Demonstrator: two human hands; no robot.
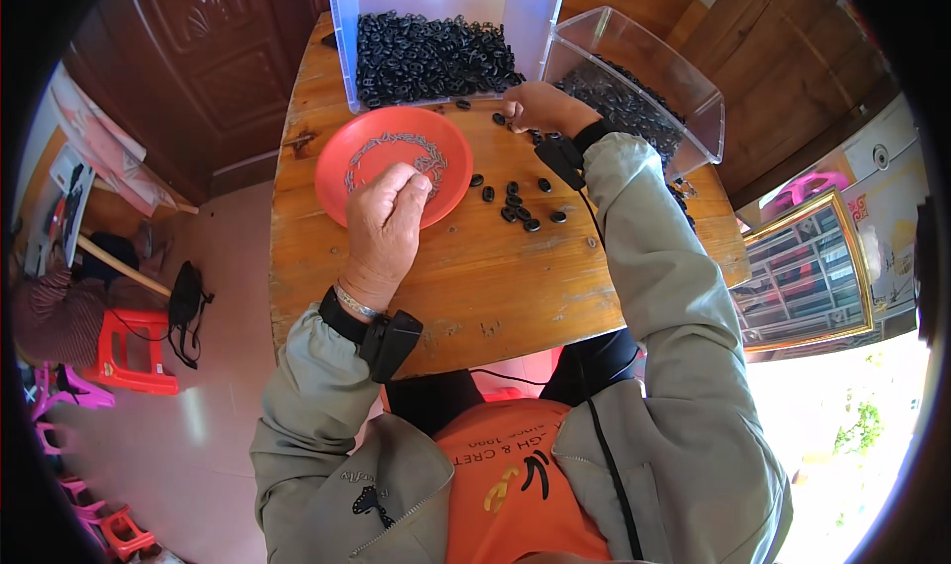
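My left hand (384,225) is closed over the near rim of a round red plate (332,158), thumb pressed against the curled fingers. Whatever it may hold is hidden. Small silvery metal pieces (401,144) lie in a ring inside the plate. Farther right, my right hand (551,108) reaches low over the table with its fingers bent down and drawn together. A black oval piece (498,118) lies beside its fingertips; I cannot make out what is between them. Several loose black oval pieces (512,200) are scattered on the wood between my hands.
A tall clear plastic bin (342,39) full of black pieces lies open toward me at the back of the wooden table (436,297). A second clear bin (698,118) with black pieces stands at its right. A red stool (139,351) is on the floor at left.
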